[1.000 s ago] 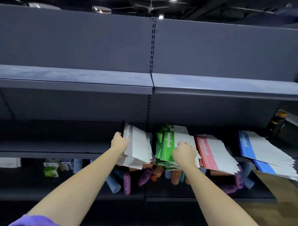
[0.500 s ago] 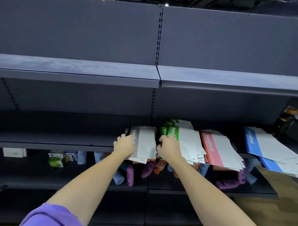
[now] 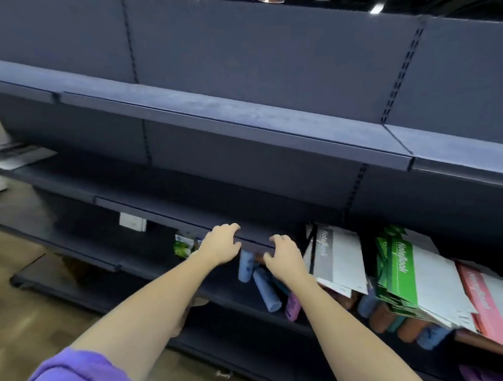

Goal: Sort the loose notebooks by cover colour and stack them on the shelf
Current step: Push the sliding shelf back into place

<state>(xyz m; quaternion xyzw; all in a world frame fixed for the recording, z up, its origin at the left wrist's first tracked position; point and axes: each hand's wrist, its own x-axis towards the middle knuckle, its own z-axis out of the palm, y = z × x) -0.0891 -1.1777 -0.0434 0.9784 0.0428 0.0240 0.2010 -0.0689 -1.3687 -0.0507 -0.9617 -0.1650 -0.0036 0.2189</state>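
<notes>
Three notebook stacks lie on the dark shelf (image 3: 188, 219) at the right: a grey-spined stack (image 3: 338, 258), a green-spined stack (image 3: 403, 273) and a red-spined stack (image 3: 491, 303) cut off by the frame edge. My left hand (image 3: 221, 245) hovers at the shelf's front edge, fingers loosely curved, holding nothing. My right hand (image 3: 285, 256) is just left of the grey stack, fingers spread and loosely bent, also holding nothing. Neither hand touches a notebook.
Rolled blue, purple and brown items (image 3: 264, 287) lie on the lower shelf under the notebooks. A small green-and-white box (image 3: 182, 246) and a white box (image 3: 132, 222) sit further left. An upper shelf (image 3: 241, 116) overhangs. Wooden floor (image 3: 21, 301) is at the left.
Both hands have let go of the grey and green stacks and moved left of them. The view has swung left, so the stacks now sit at the right.
</notes>
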